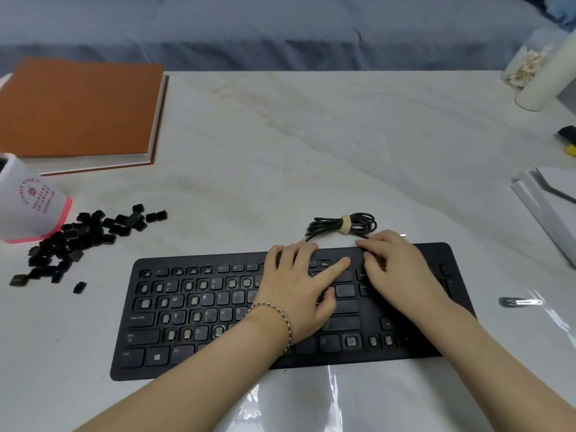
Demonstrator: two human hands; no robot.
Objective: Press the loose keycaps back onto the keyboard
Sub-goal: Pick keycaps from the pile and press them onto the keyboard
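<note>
Both hands work at the far right part of the black keyboard [149, 367], which lies along the near edge of the table. The left hand [296, 285], a braided bracelet [285, 319] on its wrist, lies flat across the keys with its index finger stretched out straight to the right. The tip bears down near the top rows, probably to seat a cap there. The right hand [396, 269] meets it from the right with its fingers bent and their tips down at the same spot. Whether they pinch a keycap cannot be told.

Many sockets on the left half are still bare, so a good deal of the job is left. The loose keycaps [71, 241] lie heaped on the left, well apart from the keyboard, beside a white cup with a pink base [28, 204]. The keyboard's cable [343, 226] is bundled and tied just beyond its far edge, out of the way.

The table [280, 135] is pale and marble-veined, with clear film [330, 397] over its near edge. An orange book [81, 110] lies at the far left, a jar of cotton swabs [526, 67] at the far right and a hair clip [520, 302] at the near right. Blue fabric [280, 26] lies beyond the table.
</note>
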